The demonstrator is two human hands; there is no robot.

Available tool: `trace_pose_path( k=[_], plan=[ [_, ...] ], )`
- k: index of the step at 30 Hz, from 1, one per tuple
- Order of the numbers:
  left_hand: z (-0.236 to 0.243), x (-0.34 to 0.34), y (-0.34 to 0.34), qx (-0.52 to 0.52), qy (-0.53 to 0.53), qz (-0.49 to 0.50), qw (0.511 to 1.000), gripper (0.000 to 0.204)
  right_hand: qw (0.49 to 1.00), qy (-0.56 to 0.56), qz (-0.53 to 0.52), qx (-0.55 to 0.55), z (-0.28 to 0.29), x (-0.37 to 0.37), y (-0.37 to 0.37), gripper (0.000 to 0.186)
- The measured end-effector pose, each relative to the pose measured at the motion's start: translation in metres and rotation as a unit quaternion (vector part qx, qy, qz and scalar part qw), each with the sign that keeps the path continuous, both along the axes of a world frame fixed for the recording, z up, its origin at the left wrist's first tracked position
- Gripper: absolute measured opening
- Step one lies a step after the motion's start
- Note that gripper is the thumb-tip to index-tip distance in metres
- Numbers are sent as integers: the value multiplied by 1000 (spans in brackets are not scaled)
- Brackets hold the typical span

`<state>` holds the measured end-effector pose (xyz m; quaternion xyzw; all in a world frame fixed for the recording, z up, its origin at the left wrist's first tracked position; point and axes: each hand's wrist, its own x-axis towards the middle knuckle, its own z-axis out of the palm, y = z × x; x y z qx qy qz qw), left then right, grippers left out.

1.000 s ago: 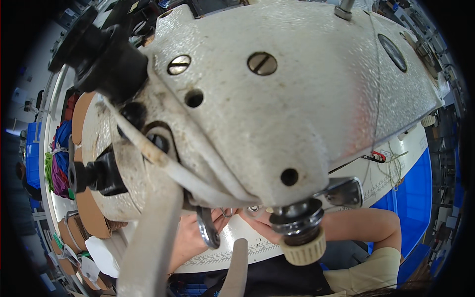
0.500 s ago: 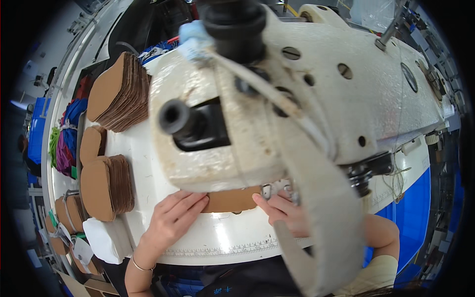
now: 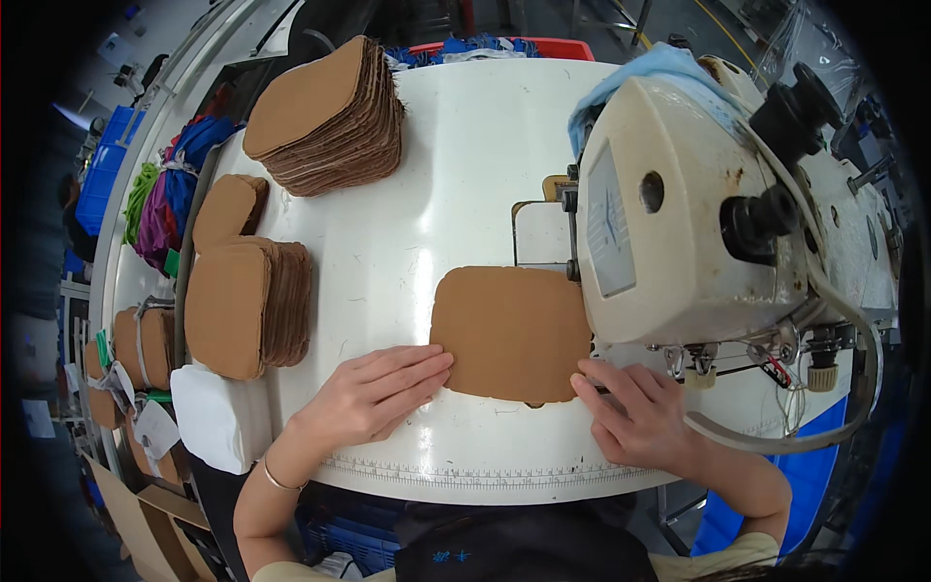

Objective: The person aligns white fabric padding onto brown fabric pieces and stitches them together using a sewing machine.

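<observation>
A brown rounded fabric piece (image 3: 511, 335) lies flat on the white sewing table, its right edge beside the head of the sewing machine (image 3: 669, 194). My left hand (image 3: 367, 396) rests on the table with fingers stretched out together, their tips touching the piece's lower left edge. At its lower right corner, my right hand (image 3: 640, 412) has the thumb and forefinger closed on the edge, the other fingers curled. The machine's needle area is hidden behind its head.
At the left stand a tall stack of brown pieces (image 3: 325, 116), a shorter stack (image 3: 247, 306) and a white stack (image 3: 221, 417). Tied bundles (image 3: 145, 344) lie beyond them. A ruler strip (image 3: 485, 478) runs along the near edge. A grey hose (image 3: 776, 444) loops beside my right forearm.
The view has shifted, so the machine head now appears farther right and no longer covers most of the brown piece. Both hands still touch the piece at its two sides.
</observation>
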<state>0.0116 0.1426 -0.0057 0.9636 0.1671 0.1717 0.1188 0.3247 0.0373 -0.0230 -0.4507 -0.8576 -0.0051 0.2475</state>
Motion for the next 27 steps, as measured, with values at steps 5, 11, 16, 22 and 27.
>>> trace_pose_path(
  k=[5,11,16,22,27],
  plan=[
    [9,20,-9,-21,7,40,999,29,990,-122,52,54,1,10,3,37],
    [-7,86,-10,-61,-46,-51,996,35,939,-278,125,162,-3,25,5,31],
    [-8,81,-1,-106,28,-125,986,44,995,-4,94,-25,-17,16,1,32],
    [-13,84,7,-101,-18,-125,987,45,996,-4,86,-34,-29,24,-2,18],
    [-19,88,14,-77,45,-88,992,37,995,1,87,-41,-30,25,0,18]
  ],
)
